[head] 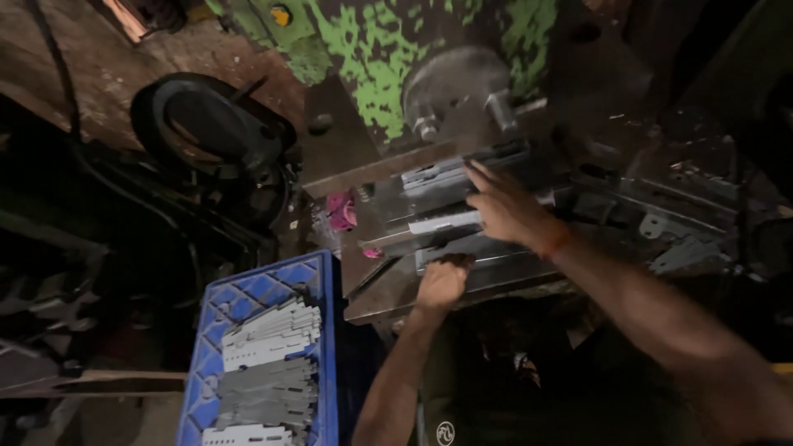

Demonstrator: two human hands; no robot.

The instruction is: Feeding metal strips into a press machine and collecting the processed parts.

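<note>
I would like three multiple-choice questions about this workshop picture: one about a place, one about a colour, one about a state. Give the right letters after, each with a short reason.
1. Where is the crate with the stacked grey metal strips?
A. On top of the press
B. Lower left of the hands, beside the press table
C. Behind the person's right arm

2. What colour is the crate?
A. Blue
B. Red
C. Yellow

3. How is the right hand?
A. Closed into a fist in the air
B. Resting inside the crate
C. Fingers spread, lying on a metal strip on the press die

Answers:
1 B: the crate stands at the lower left, next to the press table.
2 A: its plastic rim and lattice are blue.
3 C: the right hand lies open on the strip, while the left hand is curled at the table's front edge.
</note>
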